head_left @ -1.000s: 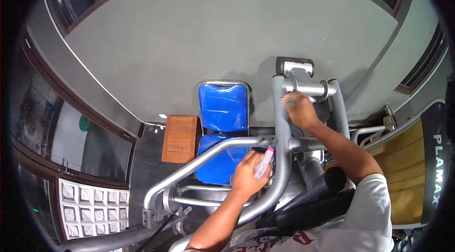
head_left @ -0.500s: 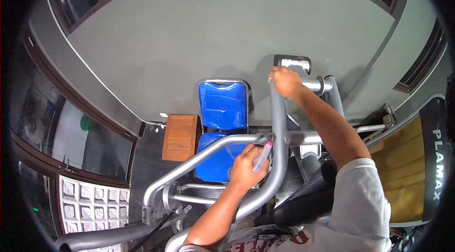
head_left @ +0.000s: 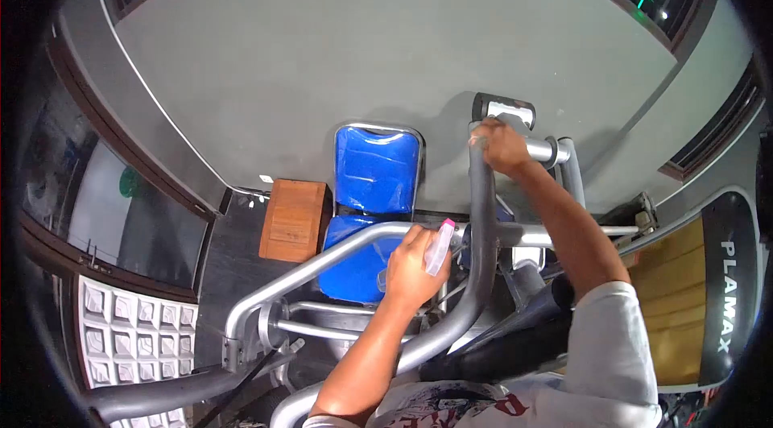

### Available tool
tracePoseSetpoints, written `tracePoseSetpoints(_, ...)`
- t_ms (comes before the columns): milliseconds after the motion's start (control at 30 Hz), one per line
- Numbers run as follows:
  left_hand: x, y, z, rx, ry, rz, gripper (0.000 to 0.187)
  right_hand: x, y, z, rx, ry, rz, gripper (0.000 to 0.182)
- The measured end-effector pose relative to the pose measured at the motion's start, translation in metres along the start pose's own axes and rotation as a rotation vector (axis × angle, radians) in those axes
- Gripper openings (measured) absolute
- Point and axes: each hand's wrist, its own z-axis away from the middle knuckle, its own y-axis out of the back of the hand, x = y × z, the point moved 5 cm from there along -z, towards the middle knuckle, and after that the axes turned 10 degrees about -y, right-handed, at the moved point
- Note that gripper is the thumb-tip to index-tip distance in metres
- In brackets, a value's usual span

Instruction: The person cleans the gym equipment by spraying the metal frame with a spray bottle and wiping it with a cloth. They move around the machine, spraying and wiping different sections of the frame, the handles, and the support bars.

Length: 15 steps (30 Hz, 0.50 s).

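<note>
My left hand (head_left: 412, 269) is closed around a small clear spray bottle (head_left: 439, 251) with a pink top, held tilted just left of the curved grey metal tube (head_left: 481, 227). My right hand (head_left: 501, 148) reaches up to the tube's upper end, its fingers bunched and pressed against it. A pale bit shows at those fingertips; I cannot tell what it is. Close behind the right hand is a black-and-silver cylindrical end piece (head_left: 511, 111). The tube belongs to a grey metal frame, whose bent side rail (head_left: 322, 263) runs left below my left hand.
A blue padded chair (head_left: 374, 170) stands against the grey wall beyond the frame, beside a wooden box (head_left: 294, 220). To the right is a panel marked PLAMAX (head_left: 722, 299). White patterned blocks (head_left: 137, 331) sit at the lower left.
The view has shifted slightly. My right hand has turned over the tube's upper end, its fingers now lower against it. My left hand keeps the bottle, now a little farther from the tube.
</note>
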Motion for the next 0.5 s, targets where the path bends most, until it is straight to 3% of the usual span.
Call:
tracePoseSetpoints(33, -0.001, -0.001, 0.0, 0.007, -0.009, 0.003, 0.011, -0.001, 0.007, -0.007, 0.074, 0.04, -0.093, 0.016)
tracePoseSetpoints(133, -0.003, -0.004, 0.002, -0.01, -0.014, 0.019, 0.013, -0.017, 0.012, 0.017, -0.065, 0.182, -0.029, 0.014)
tracePoseSetpoints(200, -0.004, -0.004, 0.002, -0.021, -0.017, 0.018, 0.015, -0.044, 0.013, 0.051, -0.327, 0.113, 0.201, 0.015)
tracePoseSetpoints(300, -0.009, -0.006, 0.004, 0.008, -0.105, -0.021, 0.019, -0.091, 0.016, 0.087, -0.534, 0.218, 0.312, 0.017)
tracePoseSetpoints(367, -0.002, 0.003, 0.002, 0.041, -0.015, -0.054, 0.021, -0.107, 0.007, 0.085, -0.654, 0.264, 0.419, 0.02)
tracePoseSetpoints(433, 0.002, 0.009, 0.003, 0.047, 0.068, -0.086, 0.022, -0.099, -0.019, 0.04, -0.609, 0.207, 0.626, 0.025)
tracePoseSetpoints(500, 0.002, 0.011, 0.005, 0.055, 0.08, -0.131, 0.02, -0.084, -0.028, -0.014, -0.467, 0.017, 0.654, 0.028)
